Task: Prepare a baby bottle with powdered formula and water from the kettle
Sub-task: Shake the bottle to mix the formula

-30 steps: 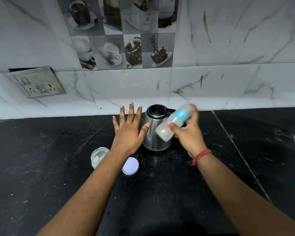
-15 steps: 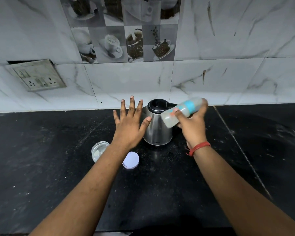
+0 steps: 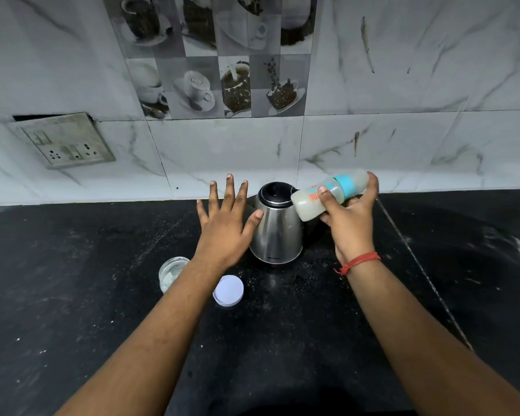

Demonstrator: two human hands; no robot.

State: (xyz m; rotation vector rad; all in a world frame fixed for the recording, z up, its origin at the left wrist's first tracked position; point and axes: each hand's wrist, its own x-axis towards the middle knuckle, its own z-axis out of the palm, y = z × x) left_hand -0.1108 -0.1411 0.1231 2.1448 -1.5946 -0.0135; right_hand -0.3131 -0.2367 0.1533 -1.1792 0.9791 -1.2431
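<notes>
Baby bottle (image 3: 327, 196): clear, teal collar, milky liquid inside, held nearly horizontal at centre right. Kettle (image 3: 276, 228): steel, black lid, upright at centre. Open formula jar (image 3: 171, 272) and its white lid (image 3: 228, 290): lower centre-left.

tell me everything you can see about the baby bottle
The baby bottle is translucent plastic with a blue collar and red print on its side, holding milky white liquid. It is tipped almost horizontal, base toward the kettle, lifted above the counter. The right hand grips it, fingers curled over its body.
</notes>
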